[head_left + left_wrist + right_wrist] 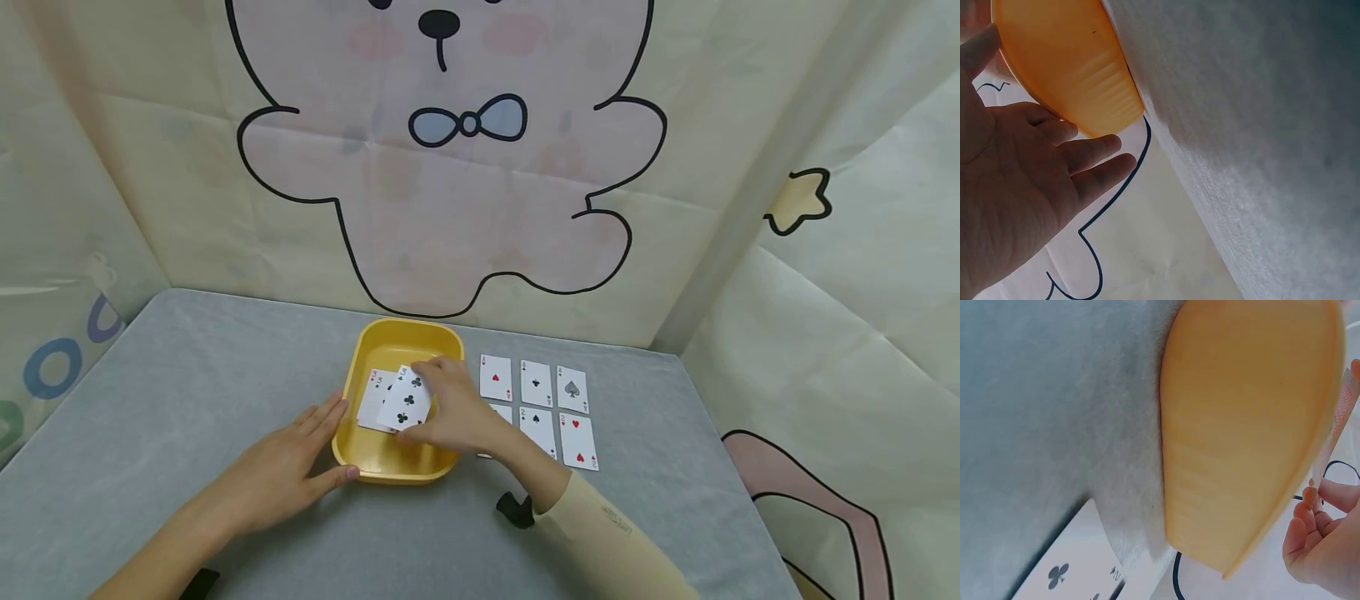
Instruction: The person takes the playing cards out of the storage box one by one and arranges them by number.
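My right hand (pixel 450 408) pinches a three of clubs playing card (pixel 407 402) by its edge, over the yellow plastic tray (pixel 401 467). In the right wrist view, the thumb and fingers (pixel 1304 525) hold the card's edge beyond the tray wall. Beneath the held card, another card with a red three (pixel 372 400) lies in the tray, partly covered. My left hand (pixel 288 467) rests against the tray's left side, fingers extended and thumb at the near left corner. In the left wrist view, the fingers (pixel 1094 153) spread along the tray's outer wall (pixel 1079 62).
Right of the tray, cards lie face up in two rows: ace of hearts (pixel 496 378), ace of clubs (pixel 536 383), ace of spades (pixel 572 389), then two of spades (pixel 537 429), two of hearts (pixel 578 442) and a clubs card (pixel 1072 569). Grey cloth (pixel 247 358) covers the table.
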The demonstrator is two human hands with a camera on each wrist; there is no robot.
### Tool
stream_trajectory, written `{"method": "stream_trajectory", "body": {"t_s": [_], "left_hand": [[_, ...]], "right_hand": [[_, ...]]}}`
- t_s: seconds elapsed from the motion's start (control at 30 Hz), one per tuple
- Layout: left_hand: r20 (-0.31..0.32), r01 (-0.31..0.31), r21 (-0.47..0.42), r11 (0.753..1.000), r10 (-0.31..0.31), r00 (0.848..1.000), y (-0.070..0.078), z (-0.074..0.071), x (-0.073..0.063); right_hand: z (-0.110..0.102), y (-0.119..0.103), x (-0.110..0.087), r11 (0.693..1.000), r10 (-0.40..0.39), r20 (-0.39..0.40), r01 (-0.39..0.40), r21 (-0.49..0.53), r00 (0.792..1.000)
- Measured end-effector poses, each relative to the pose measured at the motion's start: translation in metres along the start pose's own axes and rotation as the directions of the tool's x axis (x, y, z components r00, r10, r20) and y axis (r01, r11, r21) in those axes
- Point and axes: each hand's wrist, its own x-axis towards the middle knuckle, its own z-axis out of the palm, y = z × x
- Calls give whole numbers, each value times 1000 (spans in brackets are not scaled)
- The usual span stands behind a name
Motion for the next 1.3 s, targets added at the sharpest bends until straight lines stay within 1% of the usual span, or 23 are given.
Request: {"method": "stream_trajectory", "body": {"t_s": [0.23, 0.5, 0.83, 1.03, 1.3], "left_hand": [[-3, 4, 3, 1000, -4, 1000, 1, 0, 1], [-4, -1, 3, 1000, 1, 1000, 3, -2, 3], [-5, -1, 2, 1000, 1, 1000, 2, -2, 3], [0, 2, 3, 1000, -2, 1000, 2, -2, 3], [4, 15, 3, 1000, -15, 1000, 2, -1, 0]], "right_hand": [[-9, 6, -14, 999, -28, -24, 28, 21, 999], [-21, 18, -31, 999, -48, -45, 49, 16, 998], [-30, 37, -53, 998, -19, -82, 24, 56, 996], [-33, 47, -67, 999, -16, -93, 20, 39, 996], [-35, 61, -81, 1000, -30, -71, 30, -9, 997]]}}
